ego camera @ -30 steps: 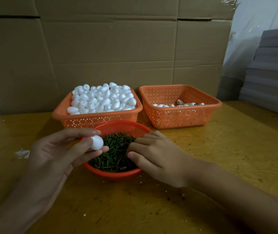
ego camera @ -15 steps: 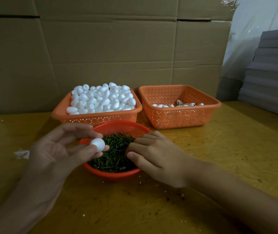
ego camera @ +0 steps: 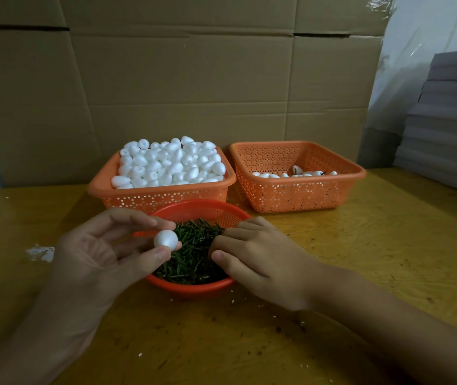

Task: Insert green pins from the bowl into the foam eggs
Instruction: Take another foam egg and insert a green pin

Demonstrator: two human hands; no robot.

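We see a left hand (ego camera: 94, 254) raised just above the near left rim of a round red-orange plastic mesh bowl (ego camera: 194, 287). Its thumb and fingers (ego camera: 149, 221) pinch a small white foam egg (ego camera: 165, 239), palm turned towards us.

The bowl holds a heap of short dark green pins (ego camera: 191, 257). A right hand (ego camera: 260, 262) rests over the bowl's right rim, its fingers curled down into the pins; we cannot tell whether they hold one.

The bowl's far rim sits just in front of an orange perforated plastic basket (ego camera: 160, 196) heaped with white foam eggs (ego camera: 171, 162). Beside it, a narrow gap apart, a second orange perforated basket (ego camera: 299, 195) holds a few eggs on its floor.

The yellow wooden tabletop (ego camera: 374, 259) lies open to the right of the right hand and in front of the bowl. A brown cardboard wall (ego camera: 194, 79) closes off the back edge, and a stack of grey sheets (ego camera: 449, 120) borders the far right.
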